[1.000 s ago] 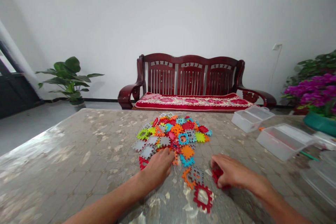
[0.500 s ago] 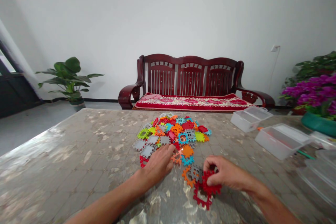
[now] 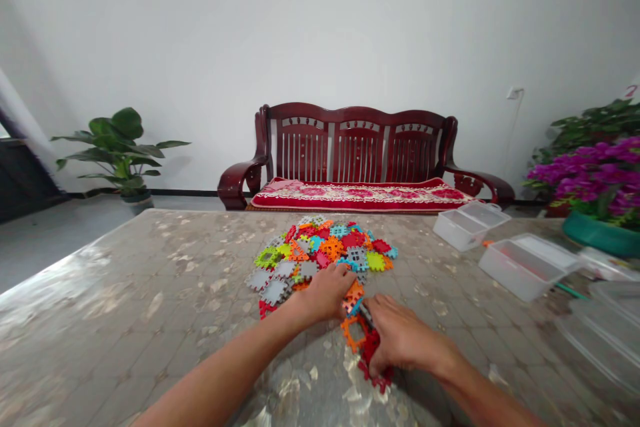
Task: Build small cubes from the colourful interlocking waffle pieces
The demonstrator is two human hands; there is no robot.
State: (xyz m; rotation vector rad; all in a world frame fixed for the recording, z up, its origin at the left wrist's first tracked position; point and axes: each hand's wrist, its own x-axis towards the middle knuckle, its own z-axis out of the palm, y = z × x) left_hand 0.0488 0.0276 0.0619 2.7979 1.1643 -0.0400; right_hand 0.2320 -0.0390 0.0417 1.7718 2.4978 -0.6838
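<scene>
A heap of flat plastic interlocking tiles with toothed edges [image 3: 331, 248] lies mid-table, in red, orange, grey, blue and lime. My left hand [image 3: 327, 292] rests palm down on its near side, fingers slightly bent and apart, beside an orange tile [image 3: 355, 291]. My right hand [image 3: 400, 330] is spread over a short trail of tiles nearer me, thumb apart from the fingers. Under and beside it are red tiles [image 3: 370, 345] and an orange open-frame tile [image 3: 354, 333]. The right palm hides part of the red and grey tiles; my left fingertips are partly hidden.
Two clear plastic boxes [image 3: 530, 273] [image 3: 463, 232] stand at the right of the patterned table [image 3: 165, 320]. Clear lids [image 3: 600, 340] lie nearer, and a teal pot of purple flowers [image 3: 605, 235] stands beyond. A wooden bench [image 3: 357, 147] is behind the table.
My left hand has slid right across the heap's near side. My right hand has let go of a red tile, opened, and moved slightly left over the trail.
</scene>
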